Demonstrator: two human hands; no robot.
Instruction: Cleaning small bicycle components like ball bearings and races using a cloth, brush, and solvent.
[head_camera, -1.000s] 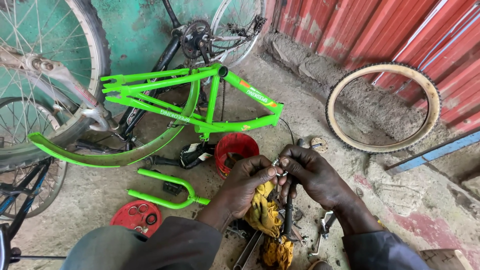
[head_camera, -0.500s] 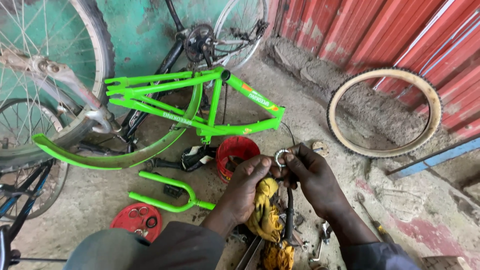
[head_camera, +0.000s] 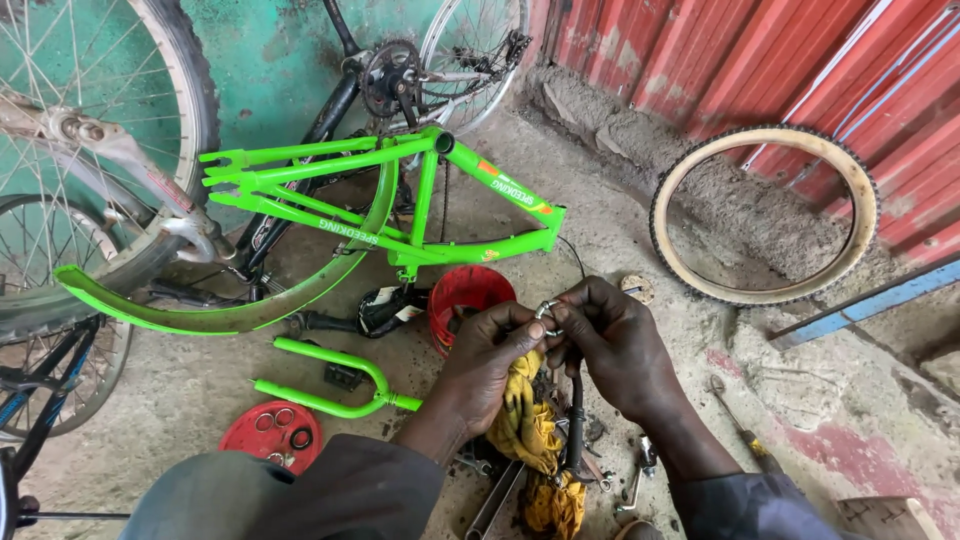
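Observation:
My left hand (head_camera: 490, 365) and my right hand (head_camera: 612, 345) meet low in the middle of the view. Together they pinch a small silver metal ring (head_camera: 547, 312) between their fingertips. A dirty yellow rag (head_camera: 525, 425) hangs from under my left hand. A dark rod (head_camera: 574, 425) runs down below my right hand, partly hidden by the rag. Just behind the hands stands a red tub (head_camera: 468, 296).
A bright green bicycle frame (head_camera: 400, 215) and green mudguard (head_camera: 230, 312) lie on the concrete floor, with a green fork (head_camera: 335, 385) and a red lid (head_camera: 272, 435) of small parts nearer. Wheels stand left; a tan tyre (head_camera: 765, 215) leans by the red corrugated wall.
The hands have kept the ring between them and shifted it only slightly. The view has tilted a little.

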